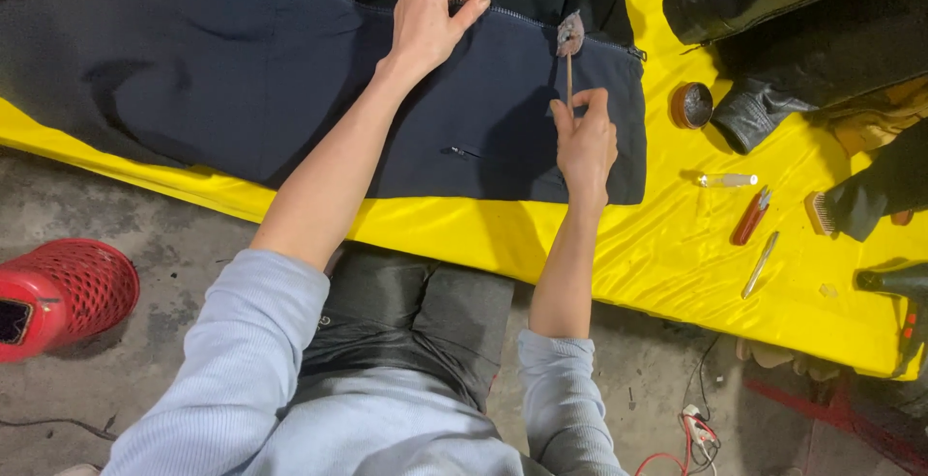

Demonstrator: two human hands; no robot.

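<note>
A dark navy jacket (242,80) lies spread on a yellow cloth (667,254). My left hand (428,22) presses down on the jacket at its zipper line (522,16), fingers pinched on the zipper edge. My right hand (585,143) grips the thin handle of a small brush (568,41). The brush's worn bristle head rests against the zipper near the jacket's right end. My knees in dark trousers (416,312) are just in front of the cloth.
A small round tin (691,105) sits right of the jacket. Further right lie a clear small bottle (727,180), a red tool (750,217), a metal tool (760,263) and a bristle brush (822,213). Dark leather garments (802,41) are piled top right. A red mesh basket (68,292) stands on the concrete floor.
</note>
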